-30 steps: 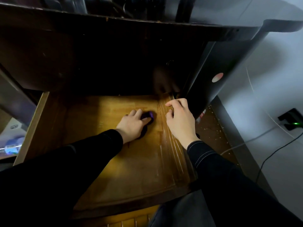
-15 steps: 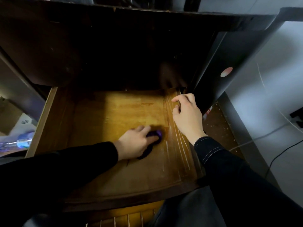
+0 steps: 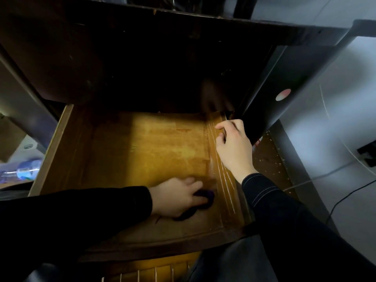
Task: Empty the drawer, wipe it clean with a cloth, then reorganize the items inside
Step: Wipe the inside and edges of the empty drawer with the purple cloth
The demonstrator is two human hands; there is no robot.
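Cloth [image 3: 206,195] and left hand [image 3: 175,197] are nearest to me, low on the floor of the drawer [image 3: 152,147], close to its front rim and just beside the right wall. The hand lies on the dark purple wad with its fingers bent over it, so it holds the cloth bunched and pressed to the wood. I see no items on the lit part of the floor, so I judge that emptying is done and wiping is the step now. To do it well I would go in long overlapping strokes and push the cloth fully into the corner where floor and right wall meet, because pale glossy streaks [image 3: 225,184] run there. A little farther, the right hand [image 3: 234,147] rests on that wall with fingers curled. Whether they really clasp the edge I cannot tell, but it seems to steady the drawer. Farthest, the back of the drawer is in deep shadow under the desk top [image 3: 223,21]. I cannot see if it is clean, so I would reach there also.
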